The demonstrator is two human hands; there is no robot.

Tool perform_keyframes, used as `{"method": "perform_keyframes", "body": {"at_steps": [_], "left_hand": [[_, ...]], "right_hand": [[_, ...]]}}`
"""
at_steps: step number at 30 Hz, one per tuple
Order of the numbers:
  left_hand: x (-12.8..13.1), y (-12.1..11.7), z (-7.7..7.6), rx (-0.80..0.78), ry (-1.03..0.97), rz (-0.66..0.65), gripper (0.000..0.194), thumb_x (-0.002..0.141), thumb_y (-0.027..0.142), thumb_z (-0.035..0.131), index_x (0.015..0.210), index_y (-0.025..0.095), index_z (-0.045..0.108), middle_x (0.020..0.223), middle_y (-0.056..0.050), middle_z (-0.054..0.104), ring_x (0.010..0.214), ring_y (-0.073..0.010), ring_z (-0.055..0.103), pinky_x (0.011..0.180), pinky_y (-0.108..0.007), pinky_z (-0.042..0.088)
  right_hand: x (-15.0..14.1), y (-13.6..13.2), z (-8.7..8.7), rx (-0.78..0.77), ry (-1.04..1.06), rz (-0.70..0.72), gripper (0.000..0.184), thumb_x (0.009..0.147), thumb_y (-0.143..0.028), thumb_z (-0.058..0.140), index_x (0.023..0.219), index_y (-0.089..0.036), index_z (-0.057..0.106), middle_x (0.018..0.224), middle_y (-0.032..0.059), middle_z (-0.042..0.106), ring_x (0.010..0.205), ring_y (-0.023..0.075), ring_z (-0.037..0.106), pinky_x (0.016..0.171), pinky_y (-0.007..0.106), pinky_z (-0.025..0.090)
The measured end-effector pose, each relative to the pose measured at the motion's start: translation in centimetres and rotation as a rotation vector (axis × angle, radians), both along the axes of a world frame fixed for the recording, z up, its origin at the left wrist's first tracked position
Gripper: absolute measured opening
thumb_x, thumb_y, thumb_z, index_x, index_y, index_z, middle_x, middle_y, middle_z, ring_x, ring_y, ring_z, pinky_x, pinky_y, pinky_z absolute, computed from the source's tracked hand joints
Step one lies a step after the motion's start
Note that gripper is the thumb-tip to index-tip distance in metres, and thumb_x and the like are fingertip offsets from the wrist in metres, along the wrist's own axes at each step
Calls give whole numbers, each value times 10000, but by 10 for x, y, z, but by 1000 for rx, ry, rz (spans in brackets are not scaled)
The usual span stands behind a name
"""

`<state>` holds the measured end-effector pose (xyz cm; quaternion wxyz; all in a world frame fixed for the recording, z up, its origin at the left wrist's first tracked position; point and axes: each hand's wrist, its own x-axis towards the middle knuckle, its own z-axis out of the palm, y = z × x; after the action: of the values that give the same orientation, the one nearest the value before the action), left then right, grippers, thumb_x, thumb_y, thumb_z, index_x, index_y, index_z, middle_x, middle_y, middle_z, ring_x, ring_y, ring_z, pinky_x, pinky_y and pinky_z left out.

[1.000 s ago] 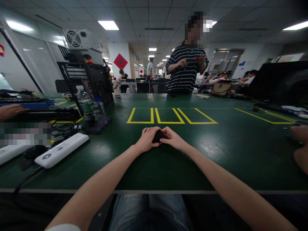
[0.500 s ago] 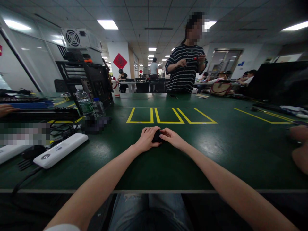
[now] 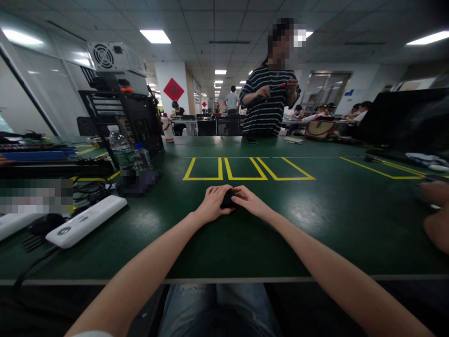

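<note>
The left hand (image 3: pixel 214 203) has its grip wrapped around a small black object (image 3: pixel 227 201) on the desk (image 3: pixel 224 255), just near of the yellow outlines (image 3: pixel 206 179), seemingly steadying it for the right hand's (image 3: pixel 249 201) fingertips at its right side. Fingers hide much of it; whether the right grip pinches it, I cannot tell.

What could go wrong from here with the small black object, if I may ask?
The black object might slip if the left hand loosens, as the right hand seems to touch only one side. The black cable running over the table edge could snag and perhaps tug the white power strip.
</note>
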<state>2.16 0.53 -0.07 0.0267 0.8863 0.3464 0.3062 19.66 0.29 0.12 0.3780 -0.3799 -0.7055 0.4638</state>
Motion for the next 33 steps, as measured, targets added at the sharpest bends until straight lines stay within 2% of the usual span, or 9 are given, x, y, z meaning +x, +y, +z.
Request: {"method": "perform_keyframes", "body": {"at_steps": [3,8,15,20,24,28,33], "left_hand": [[0,0,0,0,1,-1,607,646,308,607,1165,230,300,1127,-53,463,1088,-229,393,943,-405,217],[-1,0,1,3,1,-4,593,653,308,599,1161,232,303,1120,-53,467,1075,-226,402,931,-399,230],[0,0,-1,12,-12,3,612,636,309,613,1159,230,304,1117,-51,471,1075,-225,405,931,-396,228],[1,-1,0,9,-7,9,607,634,305,617,1154,230,313,1117,-54,473,1080,-230,404,932,-399,230],[0,-1,1,2,-4,0,610,639,302,614,1160,234,304,1118,-50,471,1083,-226,401,936,-396,224],[0,-2,2,-4,-7,7,583,652,299,599,1154,236,307,1117,-49,469,1079,-226,404,931,-399,225],[0,-5,5,-16,-1,2,590,653,305,600,1159,241,303,1126,-49,466,1084,-227,402,935,-402,223]], "right_hand": [[1,-2,3,1,7,22,261,732,-277,541,966,-205,452,1024,38,513,998,174,491,886,384,371],[3,-6,9,53,32,127,340,658,-211,624,938,-212,431,983,15,522,990,163,494,894,375,365],[-1,-2,3,88,43,7,196,733,-301,537,878,-210,440,860,-1,538,862,156,537,802,357,414],[-3,-1,0,29,21,-21,257,742,-295,522,969,-211,435,960,22,532,958,168,507,863,377,387],[-1,-4,5,33,0,34,243,736,-284,530,949,-193,455,1001,36,522,979,170,496,891,382,365],[2,-7,9,42,-1,119,331,678,-255,604,951,-212,421,948,12,541,960,169,512,865,375,382],[1,-4,5,24,3,40,262,730,-351,531,929,-213,431,881,9,561,868,167,545,787,356,422]]}}
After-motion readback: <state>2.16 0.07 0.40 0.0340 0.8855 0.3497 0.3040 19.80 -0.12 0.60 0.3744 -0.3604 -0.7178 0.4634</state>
